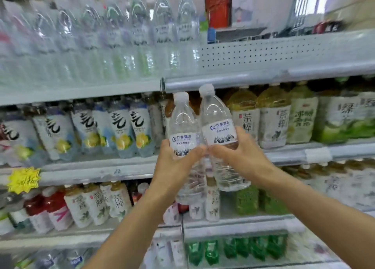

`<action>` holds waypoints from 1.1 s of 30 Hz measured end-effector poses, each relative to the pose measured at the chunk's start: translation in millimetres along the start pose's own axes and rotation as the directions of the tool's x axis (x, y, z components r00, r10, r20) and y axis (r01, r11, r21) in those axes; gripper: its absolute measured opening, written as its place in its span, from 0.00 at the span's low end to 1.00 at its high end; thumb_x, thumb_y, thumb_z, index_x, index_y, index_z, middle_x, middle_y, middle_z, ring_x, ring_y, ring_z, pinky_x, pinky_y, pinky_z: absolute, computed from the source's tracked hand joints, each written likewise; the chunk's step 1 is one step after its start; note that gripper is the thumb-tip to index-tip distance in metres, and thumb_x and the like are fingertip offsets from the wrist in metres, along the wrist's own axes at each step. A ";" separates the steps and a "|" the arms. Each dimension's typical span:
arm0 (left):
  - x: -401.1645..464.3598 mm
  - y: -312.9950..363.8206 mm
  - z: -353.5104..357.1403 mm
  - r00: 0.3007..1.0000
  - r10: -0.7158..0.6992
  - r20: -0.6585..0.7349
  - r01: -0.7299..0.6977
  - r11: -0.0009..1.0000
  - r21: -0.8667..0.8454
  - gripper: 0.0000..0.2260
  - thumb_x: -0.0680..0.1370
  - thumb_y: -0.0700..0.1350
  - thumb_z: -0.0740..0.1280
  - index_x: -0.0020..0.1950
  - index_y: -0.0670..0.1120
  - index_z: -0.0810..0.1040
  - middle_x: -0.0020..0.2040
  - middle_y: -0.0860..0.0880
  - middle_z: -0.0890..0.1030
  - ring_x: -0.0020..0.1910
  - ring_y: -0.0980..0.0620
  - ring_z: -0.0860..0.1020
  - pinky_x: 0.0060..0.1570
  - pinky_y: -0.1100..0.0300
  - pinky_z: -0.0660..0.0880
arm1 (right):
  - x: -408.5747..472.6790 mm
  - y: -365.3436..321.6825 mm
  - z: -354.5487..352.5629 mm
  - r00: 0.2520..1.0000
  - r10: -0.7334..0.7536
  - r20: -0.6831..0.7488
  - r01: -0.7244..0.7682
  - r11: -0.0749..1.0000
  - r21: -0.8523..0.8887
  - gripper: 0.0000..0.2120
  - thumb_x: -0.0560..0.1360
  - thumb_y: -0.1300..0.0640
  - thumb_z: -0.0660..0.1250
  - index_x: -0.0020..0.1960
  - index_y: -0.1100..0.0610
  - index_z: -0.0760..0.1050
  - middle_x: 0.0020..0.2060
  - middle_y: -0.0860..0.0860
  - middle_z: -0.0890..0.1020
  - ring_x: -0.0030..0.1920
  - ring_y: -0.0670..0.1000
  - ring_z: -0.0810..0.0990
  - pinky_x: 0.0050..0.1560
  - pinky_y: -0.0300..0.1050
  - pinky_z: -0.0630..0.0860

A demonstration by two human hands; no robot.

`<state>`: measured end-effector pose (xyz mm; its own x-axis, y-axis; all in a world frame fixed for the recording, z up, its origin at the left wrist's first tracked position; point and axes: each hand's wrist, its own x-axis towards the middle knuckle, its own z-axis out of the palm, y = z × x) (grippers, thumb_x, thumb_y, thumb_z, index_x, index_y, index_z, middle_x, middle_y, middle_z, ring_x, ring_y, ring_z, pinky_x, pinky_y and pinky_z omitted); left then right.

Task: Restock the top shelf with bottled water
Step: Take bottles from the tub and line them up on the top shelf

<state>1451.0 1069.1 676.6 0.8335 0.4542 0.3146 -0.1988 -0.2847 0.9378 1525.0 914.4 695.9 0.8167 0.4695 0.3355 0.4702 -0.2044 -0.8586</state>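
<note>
My left hand (174, 163) grips a clear water bottle (182, 124) with a white label and white cap, held upright. My right hand (241, 153) grips a second identical water bottle (217, 116) right beside it, slightly higher, its cap just under the top shelf's front edge (253, 80). Both bottles are in front of the second shelf. On the top shelf, a row of the same water bottles (162, 31) fills the left part. The perforated right part of the top shelf (274, 51) is bare.
Tea bottles (272, 116) and flavoured drinks (119, 126) fill the second shelf behind my hands. Lower shelves hold more tea, red and green bottles. A red container (217, 9) stands behind the top shelf. A yellow price tag (23, 179) hangs at left.
</note>
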 end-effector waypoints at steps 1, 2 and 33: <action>6.3 14.9 2.7 0.999 0.032 -0.006 -0.032 0.999 0.009 0.38 0.63 0.66 0.76 0.68 0.54 0.71 0.60 0.57 0.81 0.58 0.57 0.80 0.51 0.59 0.77 | 8.4 -9.6 -9.3 0.999 -0.033 -0.013 0.033 0.999 0.000 0.26 0.68 0.39 0.74 0.60 0.47 0.69 0.52 0.43 0.80 0.51 0.45 0.80 0.52 0.48 0.77; 14.1 27.8 5.5 0.998 0.060 -0.021 -0.060 0.998 0.016 0.40 0.61 0.69 0.76 0.68 0.54 0.71 0.60 0.56 0.81 0.58 0.56 0.80 0.53 0.57 0.77 | 17.5 -19.4 -19.4 0.998 -0.062 -0.032 0.062 0.998 0.010 0.23 0.69 0.42 0.74 0.60 0.47 0.70 0.51 0.44 0.81 0.50 0.44 0.80 0.51 0.46 0.77; 179.9 144.0 46.5 0.960 0.091 -0.265 -0.127 0.984 -0.122 0.41 0.74 0.56 0.72 0.79 0.44 0.53 0.65 0.49 0.70 0.54 0.53 0.67 0.54 0.56 0.62 | 280.9 -72.8 -118.5 0.983 -0.185 -0.015 0.186 0.982 0.045 0.37 0.73 0.57 0.74 0.73 0.58 0.54 0.57 0.49 0.70 0.58 0.51 0.69 0.62 0.46 0.66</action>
<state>1596.3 1070.6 861.4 0.6455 0.6336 0.4265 -0.3650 -0.2347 0.9009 1759.8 959.3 898.6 0.7202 0.4866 0.4946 0.5982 -0.0745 -0.7978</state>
